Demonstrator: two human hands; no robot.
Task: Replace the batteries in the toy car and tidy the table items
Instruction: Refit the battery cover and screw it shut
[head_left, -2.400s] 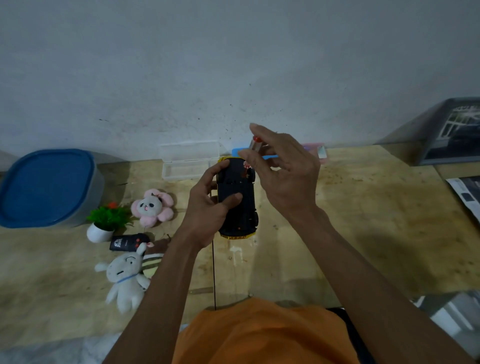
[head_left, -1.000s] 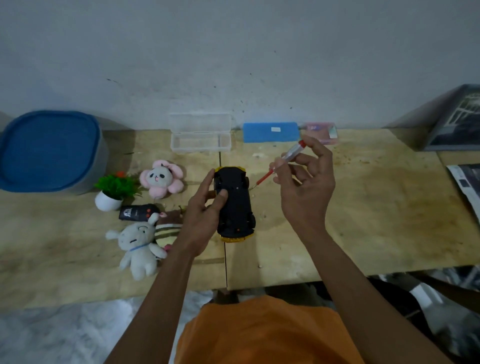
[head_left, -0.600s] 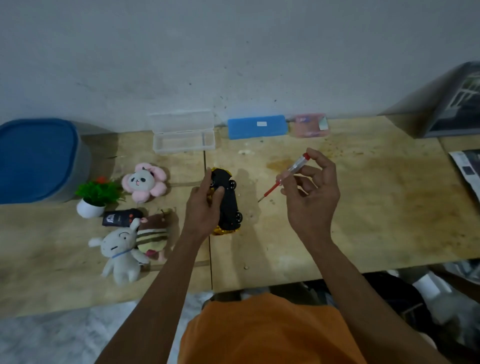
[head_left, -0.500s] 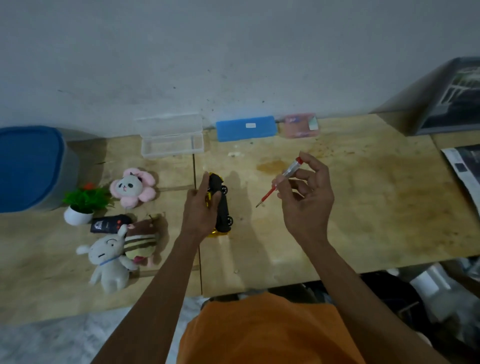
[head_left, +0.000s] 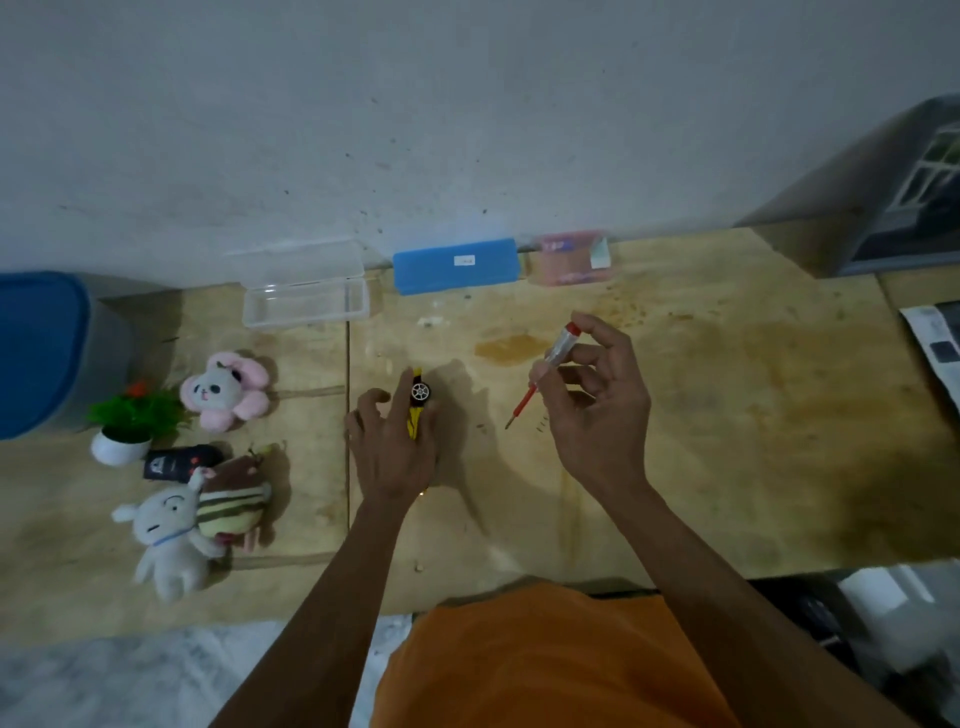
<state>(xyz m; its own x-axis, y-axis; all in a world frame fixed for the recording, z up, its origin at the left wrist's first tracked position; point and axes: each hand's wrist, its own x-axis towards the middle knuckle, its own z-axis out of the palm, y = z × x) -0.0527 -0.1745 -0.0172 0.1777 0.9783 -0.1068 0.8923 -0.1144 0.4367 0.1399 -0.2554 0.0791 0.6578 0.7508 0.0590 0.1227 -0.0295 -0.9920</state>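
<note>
The yellow and black toy car (head_left: 417, 402) sits on the wooden table (head_left: 727, 415) near its middle, mostly hidden under my left hand (head_left: 392, 441). One wheel and a strip of yellow body show at the hand's right side. My left hand lies over the car with its fingers curled around it. To the right, my right hand (head_left: 597, 410) is raised above the table and pinches a small screwdriver (head_left: 543, 374) with a clear handle, red cap and red shaft, its tip pointing down and to the left.
Along the back wall lie an open clear plastic case (head_left: 306, 293), a blue case (head_left: 456, 266) and a pink packet (head_left: 569, 258). At the left are a blue-lidded bin (head_left: 41, 353), a small potted plant (head_left: 127, 426), a black remote (head_left: 176, 461) and three plush toys (head_left: 171, 535).
My left hand has turned the car from underside-up onto its wheels and lowered it to the table. My right hand has drawn back to the right with the screwdriver.
</note>
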